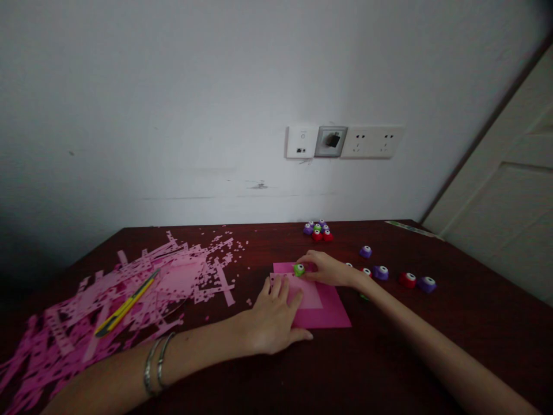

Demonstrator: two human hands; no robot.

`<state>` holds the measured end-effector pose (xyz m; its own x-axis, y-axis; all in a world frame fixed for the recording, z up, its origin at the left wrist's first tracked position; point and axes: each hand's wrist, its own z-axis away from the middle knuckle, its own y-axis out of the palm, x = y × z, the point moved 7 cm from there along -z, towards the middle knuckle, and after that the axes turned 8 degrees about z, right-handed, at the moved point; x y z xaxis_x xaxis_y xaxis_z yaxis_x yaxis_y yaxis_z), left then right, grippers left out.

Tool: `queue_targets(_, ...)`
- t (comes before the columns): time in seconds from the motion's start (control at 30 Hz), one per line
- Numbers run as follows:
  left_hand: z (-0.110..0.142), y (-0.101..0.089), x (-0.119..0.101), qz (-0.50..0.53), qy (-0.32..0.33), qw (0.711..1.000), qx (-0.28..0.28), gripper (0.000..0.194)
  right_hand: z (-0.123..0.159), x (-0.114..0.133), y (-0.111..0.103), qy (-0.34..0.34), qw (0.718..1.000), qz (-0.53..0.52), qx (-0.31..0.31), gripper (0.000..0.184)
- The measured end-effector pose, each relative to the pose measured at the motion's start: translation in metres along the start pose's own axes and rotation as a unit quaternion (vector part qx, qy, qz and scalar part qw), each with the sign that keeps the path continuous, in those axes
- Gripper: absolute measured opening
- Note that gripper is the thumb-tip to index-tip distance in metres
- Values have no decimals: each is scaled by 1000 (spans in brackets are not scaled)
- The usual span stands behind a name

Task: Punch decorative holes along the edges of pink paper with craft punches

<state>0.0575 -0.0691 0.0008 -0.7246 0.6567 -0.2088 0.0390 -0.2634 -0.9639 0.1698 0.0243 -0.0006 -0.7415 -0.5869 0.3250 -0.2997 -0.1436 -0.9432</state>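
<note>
My left hand [279, 317] lies spread over the left part of a light pink paper sheet [311, 297], fingers stretched out and pressing it flat. Under that sheet is a larger, darker pink sheet [334, 314]. My right hand [322, 268] grips a small green craft punch [299, 269] at the top edge of the light sheet, thumb and fingers around its side. A few small holes show along the light sheet's top left edge, close to my left fingertips.
Cut pink paper strips [168, 282] and tiny punched bits heap on the left, with a yellow utility knife [127, 302] on top. More small punches [317, 229] cluster by the wall; others, like a purple one [427, 284], lie right, some partly behind my right forearm.
</note>
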Motion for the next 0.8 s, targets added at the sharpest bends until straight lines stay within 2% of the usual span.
queue_targets(0.5,3,-4,-2,3,5,1000,-2,77,6,-18,-24,33,999,-29,-28,27)
queue_targets(0.63,3,-2,-2,10,7,1000,6,78,12,-28,-41,60,997,-31,-48,30)
queue_targets(0.8,3,-1,-4,20,14,1000,8,79,34,-40,-75,109,988,3,-106,35)
